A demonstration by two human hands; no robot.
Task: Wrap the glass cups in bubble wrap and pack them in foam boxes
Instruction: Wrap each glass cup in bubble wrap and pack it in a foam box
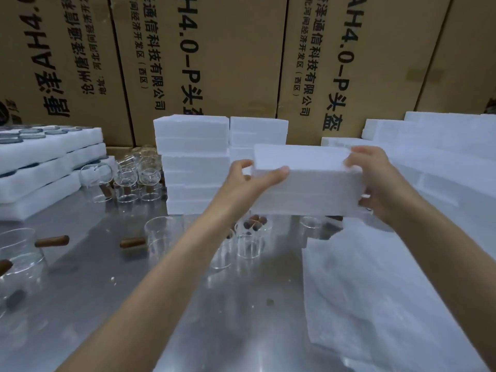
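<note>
Now held up above the metal table (80, 304), a white foam box (308, 183), gripped at both ends: left hand (249, 181) with thumb over the front upper edge and fingers curled around the left end, right hand (381, 183) wrapped around the right end. Behind it, a stack of foam boxes (193, 162). Below and to the left, glass cups (161, 234) with wooden handles standing on the table. At right, sheets of bubble wrap (389, 291) lying flat. Farther back, cardboard cartons (228, 63).
</note>
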